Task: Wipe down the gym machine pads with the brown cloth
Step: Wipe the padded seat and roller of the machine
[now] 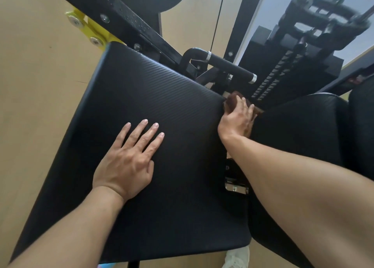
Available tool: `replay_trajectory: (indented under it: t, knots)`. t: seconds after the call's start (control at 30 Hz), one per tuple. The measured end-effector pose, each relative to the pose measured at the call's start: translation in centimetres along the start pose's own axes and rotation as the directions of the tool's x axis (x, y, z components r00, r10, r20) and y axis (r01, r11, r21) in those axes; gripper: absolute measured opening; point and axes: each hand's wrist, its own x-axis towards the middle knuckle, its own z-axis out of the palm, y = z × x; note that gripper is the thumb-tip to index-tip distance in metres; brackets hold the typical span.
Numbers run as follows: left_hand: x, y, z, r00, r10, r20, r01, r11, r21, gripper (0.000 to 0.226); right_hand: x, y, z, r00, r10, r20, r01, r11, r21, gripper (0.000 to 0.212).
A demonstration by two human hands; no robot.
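1. The left hand point(129, 162) lies flat on the large black seat pad point(162, 110), palm down, fingers spread apart and holding nothing
2. The right hand point(236, 120) is clamped on the brown cloth point(232, 101), pressing it at the pad's far right corner, at the gap between the seat pad and the second black pad point(303, 130) to the right
3. Only part of the cloth shows: a bunched brown fold above the fingers and a strip poking out on the far side of the hand; the rest is hidden under the palm
4. The seat pad has a fine ribbed texture and fills the middle of the view; the right-hand pad looks smoother and shinier
5. Beyond the cloth, a black handle bar point(228, 65) with silver end rings juts out from the frame
6. The weight stack point(283, 75) rises behind the handle, its pin-hole column facing the camera
7. A yellow bracket point(89, 29) with bolts sits on the black frame beam point(121, 15) at upper left
8. A chrome fitting point(235, 186) shows in the gap between the two pads, under the right forearm
9. The floor point(30, 85) is tan, and a white shoe point(236, 257) shows at the bottom edge
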Motion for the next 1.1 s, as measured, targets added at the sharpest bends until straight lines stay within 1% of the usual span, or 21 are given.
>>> replay_trajectory:
  t: [0.07, 0.13, 0.17, 0.23, 0.3, 0.4, 0.47, 0.57, 0.63, 0.67, 0.7, 0.73, 0.77, 0.8, 0.83, 0.87, 0.9, 0.93, 0.97, 1.03, 1.1]
  knots:
    - [0.0, -0.1, 0.0, 1.000, 0.002, 0.000, -0.002, 1.000, 0.001, 0.062, -1.1, -1.2, -0.1, 0.999, -0.034, -0.020, 0.035, 0.998, 0.061, 0.055]
    - [0.1, -0.1, 0.0, 1.000, 0.001, 0.003, -0.001, 1.000, 0.006, 0.062, -3.2, -2.4, -0.5, 0.995, -0.101, 0.017, 0.099, 0.991, 0.090, 0.056]
    - [0.1, -0.2, 0.0, 1.000, 0.004, 0.004, -0.004, 1.000, 0.010, 0.062, -4.5, -2.7, -0.8, 0.988, -0.146, 0.044, 0.142, 0.986, 0.083, 0.056]
    - [0.0, -0.1, -0.2, 1.000, 0.000, 0.018, -0.001, 1.000, 0.016, 0.062, -7.3, -3.0, -1.1, 0.954, -0.290, 0.079, 0.285, 0.956, 0.064, 0.055]
    - [0.1, 0.1, -0.3, 0.999, -0.009, 0.034, 0.008, 1.000, 0.022, 0.063, -10.4, -2.5, -0.8, 0.892, -0.443, 0.090, 0.437, 0.896, 0.081, 0.053]
    - [0.0, 0.2, -0.5, 0.999, -0.010, 0.044, 0.009, 1.000, 0.030, 0.064, -15.7, -0.4, -0.4, 0.819, -0.570, 0.068, 0.563, 0.821, 0.098, 0.050]
    - [-0.1, 0.2, -0.6, 0.999, -0.013, 0.046, 0.012, 1.000, 0.027, 0.063, -19.4, 2.4, -0.3, 0.748, -0.660, 0.067, 0.653, 0.750, 0.103, 0.046]
    - [0.0, 0.3, -0.5, 0.999, -0.014, 0.051, 0.013, 1.000, 0.028, 0.064, -24.1, 8.1, -0.9, 0.585, -0.793, 0.169, 0.798, 0.600, 0.054, 0.053]
    - [-0.1, 0.3, -0.3, 0.998, -0.013, 0.053, 0.011, 0.999, 0.037, 0.064, -25.8, 11.3, -1.2, 0.521, -0.821, 0.232, 0.842, 0.539, 0.014, 0.059]
    - [-0.2, 0.4, -0.1, 0.998, -0.014, 0.056, 0.012, 0.999, 0.042, 0.065, -26.0, 12.4, -1.2, 0.513, -0.821, 0.251, 0.850, 0.527, -0.010, 0.062]
    - [-0.2, 0.5, 0.0, 0.998, -0.024, 0.061, 0.021, 0.999, 0.043, 0.065, -26.1, 13.1, -1.3, 0.526, -0.807, 0.269, 0.842, 0.539, -0.030, 0.066]
    - [-0.2, 0.8, 0.0, 0.997, -0.040, 0.061, 0.038, 0.998, 0.040, 0.064, -26.1, 13.4, -1.3, 0.564, -0.779, 0.274, 0.817, 0.575, -0.046, 0.069]
    - [-0.2, 1.1, 0.0, 0.996, -0.060, 0.062, 0.059, 0.998, 0.030, 0.062, -25.9, 13.4, -1.1, 0.620, -0.739, 0.264, 0.775, 0.628, -0.063, 0.072]
    - [-0.3, 1.4, -0.1, 0.994, -0.078, 0.074, 0.078, 0.997, 0.012, 0.061, -25.9, 13.3, -1.0, 0.697, -0.676, 0.241, 0.708, 0.702, -0.079, 0.071]
    - [-0.6, 1.6, -0.1, 0.992, -0.089, 0.086, 0.090, 0.996, -0.008, 0.061, -25.8, 12.9, -1.0, 0.788, -0.580, 0.205, 0.606, 0.790, -0.092, 0.067]
    - [-1.0, 1.7, -0.1, 0.993, -0.084, 0.087, 0.086, 0.996, -0.026, 0.061, -25.6, 12.4, -1.0, 0.873, -0.461, 0.160, 0.478, 0.873, -0.095, 0.061]
    - [-1.8, 1.8, -0.1, 0.996, -0.059, 0.072, 0.062, 0.997, -0.040, 0.061, -25.2, 11.9, -1.1, 0.933, -0.336, 0.132, 0.347, 0.935, -0.076, 0.058]
    - [-2.9, 1.9, -0.2, 0.998, -0.030, 0.052, 0.033, 0.998, -0.048, 0.060, -25.0, 11.5, -1.0, 0.963, -0.234, 0.132, 0.242, 0.969, -0.047, 0.060]
    - [-4.2, 2.2, -0.1, 0.999, -0.015, 0.036, 0.017, 0.998, -0.057, 0.060, -24.8, 11.1, -1.0, 0.975, -0.175, 0.135, 0.181, 0.983, -0.037, 0.062]
    - [-6.8, 2.8, -0.2, 0.999, -0.004, 0.034, 0.007, 0.996, -0.086, 0.059, -24.9, 9.9, -0.9, 0.983, -0.141, 0.120, 0.142, 0.990, -0.005, 0.062]
    - [-9.4, 3.2, -0.5, 0.998, 0.044, 0.041, -0.039, 0.993, -0.109, 0.053, -25.5, 8.5, -0.8, 0.990, -0.124, 0.064, 0.119, 0.990, 0.074, 0.054]
